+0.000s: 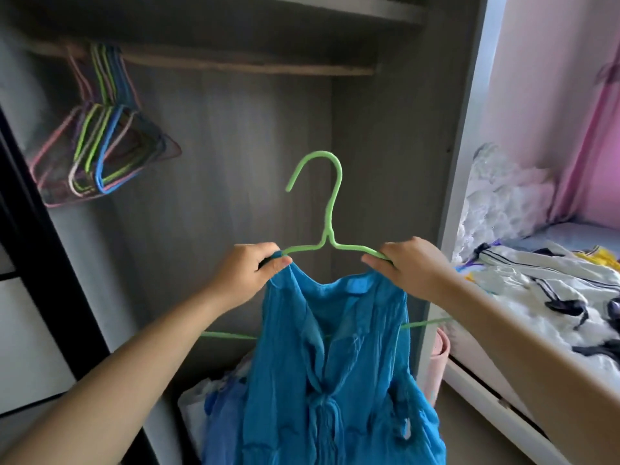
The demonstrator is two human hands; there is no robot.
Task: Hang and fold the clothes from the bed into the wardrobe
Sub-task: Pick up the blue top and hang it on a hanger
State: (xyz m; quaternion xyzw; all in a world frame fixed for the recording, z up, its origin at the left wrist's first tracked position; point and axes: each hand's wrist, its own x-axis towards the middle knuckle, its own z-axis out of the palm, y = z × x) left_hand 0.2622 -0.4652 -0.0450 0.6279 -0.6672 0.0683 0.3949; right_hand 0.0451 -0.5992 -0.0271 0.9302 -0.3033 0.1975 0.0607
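I am standing before the open grey wooden wardrobe (235,146), its wooden rail (235,63) carrying a bunch of coloured wire hangers (100,146) at the left. The bed (536,297) beside it is lying heaped with white clothes (543,280). I am holding up a crinkled blue blouse (335,364) on a green wire hanger (327,223), my left hand (253,266) and right hand (409,263) each pinching a shoulder against the wire.

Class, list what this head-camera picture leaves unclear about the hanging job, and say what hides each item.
- Head view: the shoulder ends of the green wire hanger are hidden by the left hand, the right hand and the blue crinkled garment.
- The garment's hem is cut off by the bottom edge.
- The count of coloured hangers on the wooden rail is unclear: they overlap.
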